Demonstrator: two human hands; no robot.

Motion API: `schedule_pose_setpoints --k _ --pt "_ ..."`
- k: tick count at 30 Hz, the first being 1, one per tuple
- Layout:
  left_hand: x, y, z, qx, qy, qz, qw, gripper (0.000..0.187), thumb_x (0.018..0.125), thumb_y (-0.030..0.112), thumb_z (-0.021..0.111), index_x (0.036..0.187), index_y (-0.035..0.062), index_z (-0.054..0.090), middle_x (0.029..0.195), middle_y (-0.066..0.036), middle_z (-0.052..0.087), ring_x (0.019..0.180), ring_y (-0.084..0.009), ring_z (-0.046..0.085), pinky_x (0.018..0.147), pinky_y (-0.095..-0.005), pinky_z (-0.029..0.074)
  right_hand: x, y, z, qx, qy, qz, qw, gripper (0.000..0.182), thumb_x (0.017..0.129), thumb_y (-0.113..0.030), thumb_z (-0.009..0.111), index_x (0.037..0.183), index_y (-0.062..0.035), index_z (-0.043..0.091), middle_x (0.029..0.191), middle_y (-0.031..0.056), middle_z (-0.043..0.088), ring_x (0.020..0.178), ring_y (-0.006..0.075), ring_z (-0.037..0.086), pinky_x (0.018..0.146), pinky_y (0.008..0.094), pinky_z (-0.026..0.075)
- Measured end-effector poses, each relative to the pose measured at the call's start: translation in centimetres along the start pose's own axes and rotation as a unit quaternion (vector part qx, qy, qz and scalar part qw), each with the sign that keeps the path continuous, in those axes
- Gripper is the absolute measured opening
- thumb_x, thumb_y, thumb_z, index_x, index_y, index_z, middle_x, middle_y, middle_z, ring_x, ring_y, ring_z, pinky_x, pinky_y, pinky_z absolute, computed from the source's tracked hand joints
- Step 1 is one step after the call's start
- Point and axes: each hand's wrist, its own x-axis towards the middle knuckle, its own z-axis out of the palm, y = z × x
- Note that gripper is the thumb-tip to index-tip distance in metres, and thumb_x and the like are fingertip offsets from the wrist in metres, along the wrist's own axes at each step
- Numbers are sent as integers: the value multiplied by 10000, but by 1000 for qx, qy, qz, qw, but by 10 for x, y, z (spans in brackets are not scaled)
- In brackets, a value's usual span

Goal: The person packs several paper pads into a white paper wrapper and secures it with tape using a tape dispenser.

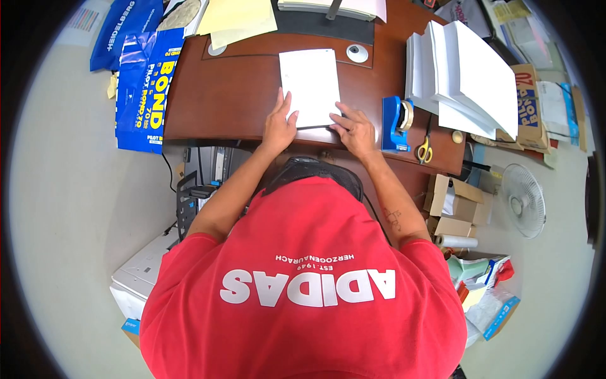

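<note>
A thin stack of white paper lies on the brown wooden desk, its near edge close to the desk's front. My left hand grips the lower left of the stack, fingers along the side and thumb at the near corner. On the opposite side, my right hand holds the lower right corner with bent fingers. To the right of that hand stands a blue tape dispenser with a roll of tape. Yellow-handled scissors lie just beyond it.
Tall piles of white paper stand at the desk's right side. Yellow sheets and another paper stack lie at the back. Blue paper wrappers hang over the left edge. A fan and an open cardboard box are at right.
</note>
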Motion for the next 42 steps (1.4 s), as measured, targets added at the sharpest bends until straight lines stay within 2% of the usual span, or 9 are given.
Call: schedule_pose_setpoints --k 17,23,25,27,30,32,33,35,42 --pt "0 0 -5 26 -43 -15 999 579 1006 227 597 1543 88 430 1654 -215 269 1345 -453 501 1067 -468 476 -3 -6 -5 -49 -2 -18 999 278 805 -231 822 1075 -166 815 1323 -9 694 948 237 665 844 358 574" --pt "15 11 -18 130 6 101 986 558 974 203 634 1517 252 516 1675 -165 269 1510 -476 263 1188 -546 319 -1 -8 -8 -60 -24 -16 998 271 811 -201 810 1080 -170 814 1348 8 675 985 257 661 875 372 565" --pt "24 7 -24 290 -171 141 931 567 958 171 599 1500 324 532 1686 -110 271 1548 -485 120 1212 -655 165 -1 -8 -8 -63 -24 -26 997 303 807 -194 811 1108 -160 797 1358 28 667 1005 278 657 884 384 559" --pt "27 6 -28 285 -186 146 929 553 967 163 579 1494 327 541 1689 -88 275 1552 -472 137 1202 -695 119 -10 -6 -20 -75 -22 -27 997 337 803 -188 811 1136 -150 779 1368 48 658 1024 299 652 894 396 554" --pt "27 3 -24 280 -200 146 928 535 985 164 568 1493 328 543 1691 -85 271 1554 -468 136 1203 -695 106 -30 -1 -52 -74 186 5 980 467 794 -144 806 1226 -53 655 1395 169 621 1111 388 621 977 468 491" --pt "25 -2 -21 262 -181 138 938 514 1004 170 556 1494 324 543 1696 -82 260 1554 -466 137 1198 -706 90 -48 13 -79 -124 306 116 937 491 802 -172 813 1232 -37 618 1242 240 634 1142 407 610 1037 491 440" --pt "25 -1 -20 258 -185 142 938 514 1004 170 556 1494 324 543 1696 -82 260 1554 -466 137 1198 -706 90 -63 37 -78 -149 365 182 901 394 846 -219 803 1158 -33 649 1087 165 662 1061 327 627 936 450 492" --pt "26 -2 -22 246 -188 138 941 503 1014 172 547 1494 320 545 1699 -80 250 1554 -465 137 1189 -721 84 -82 67 -97 103 192 506 835 281 890 -251 780 1071 -57 685 970 53 665 931 210 611 789 374 520" --pt "24 -4 -22 236 -177 143 945 492 1016 195 571 1484 349 557 1698 -52 265 1551 -458 162 1182 -725 100 -71 69 -106 324 97 589 734 107 911 -197 736 976 -117 705 917 -9 654 840 140 585 690 363 542"
